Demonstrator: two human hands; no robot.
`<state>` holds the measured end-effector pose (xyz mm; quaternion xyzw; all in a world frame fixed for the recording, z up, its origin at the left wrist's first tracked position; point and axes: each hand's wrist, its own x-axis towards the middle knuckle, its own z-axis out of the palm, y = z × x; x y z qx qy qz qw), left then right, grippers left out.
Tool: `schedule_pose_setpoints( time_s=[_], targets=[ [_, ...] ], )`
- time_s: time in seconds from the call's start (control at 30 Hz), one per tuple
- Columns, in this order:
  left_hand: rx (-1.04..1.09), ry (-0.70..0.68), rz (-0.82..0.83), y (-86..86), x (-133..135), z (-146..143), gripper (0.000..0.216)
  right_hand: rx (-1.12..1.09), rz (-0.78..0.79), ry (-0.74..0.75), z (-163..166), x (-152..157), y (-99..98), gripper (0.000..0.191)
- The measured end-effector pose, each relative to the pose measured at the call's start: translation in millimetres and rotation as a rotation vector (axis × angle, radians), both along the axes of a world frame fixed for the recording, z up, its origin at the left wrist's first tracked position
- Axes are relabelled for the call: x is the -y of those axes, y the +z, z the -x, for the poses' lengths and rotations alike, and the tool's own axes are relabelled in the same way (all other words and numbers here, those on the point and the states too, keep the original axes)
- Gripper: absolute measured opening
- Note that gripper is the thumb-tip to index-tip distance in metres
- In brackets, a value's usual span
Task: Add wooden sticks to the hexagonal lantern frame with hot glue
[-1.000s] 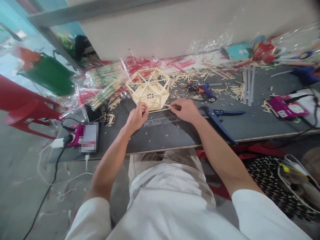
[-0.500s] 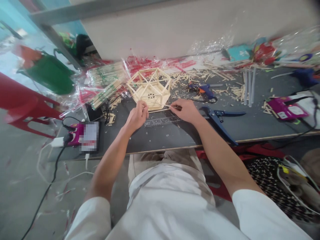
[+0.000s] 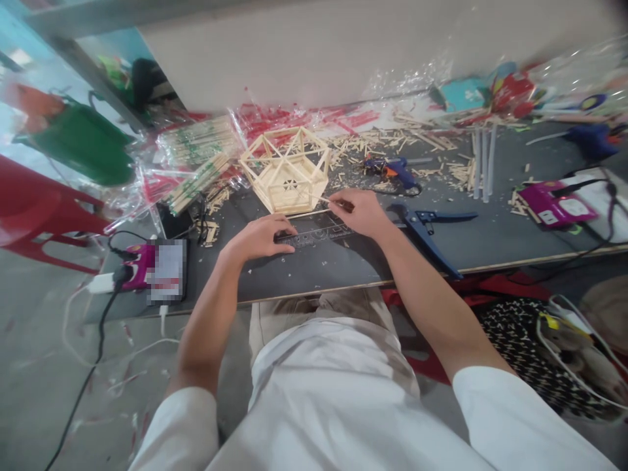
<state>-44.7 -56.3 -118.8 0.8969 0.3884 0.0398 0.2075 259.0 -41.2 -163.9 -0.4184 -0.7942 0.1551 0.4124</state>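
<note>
My right hand pinches a thin wooden stick, whose free end points left over the near side of a pale stick-built frame. The frame stands on the dark table, with a many-sided base and triangular struts around it. Another stick lies along the near edge of the frame. My left hand is at the left end of a clear ruler, thumb and fingers apart on either side of it. The ruler is flat on the table, its right end partly under my right hand.
A blue glue gun and a blue-handled cutter lie to the right. Glue sticks and cut wooden bits are scattered behind. Bundled sticks, a phone and a purple power strip are left.
My left hand has left the near side of the frame, moved down and left, and spread its fingers at the ruler. My right hand keeps its stick. The view has shifted slightly.
</note>
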Motion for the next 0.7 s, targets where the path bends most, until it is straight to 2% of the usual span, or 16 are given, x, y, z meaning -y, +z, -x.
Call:
schedule_pose_setpoints(
  time_s=[0.13,0.37,0.47,0.57,0.63,0.7],
  targets=[
    [-0.037,-0.014,-0.08,1.1,5,-4,0.037,-0.029,-0.039,0.087,2,5,5.6,0.029],
    [0.076,0.074,-0.191,4.3,11,-12,0.036,-0.059,-0.032,0.089,0,7,10.4,0.033],
    [0.255,0.185,-0.195,-0.6,9,-14,0.024,-0.063,-0.023,0.094,-2,7,10.0,0.029],
    [0.576,0.309,-0.103,-8.9,6,-18,0.016,-0.08,0.029,0.123,-1,8,10.7,0.027],
    [0.763,0.381,-0.007,-14.0,4,-21,0.018,-0.089,0.093,0.16,1,10,11.9,0.029],
    [0.86,0.441,0.056,-17.8,2,-23,0.024,-0.094,0.151,0.181,4,12,13.1,0.033]
  ],
)
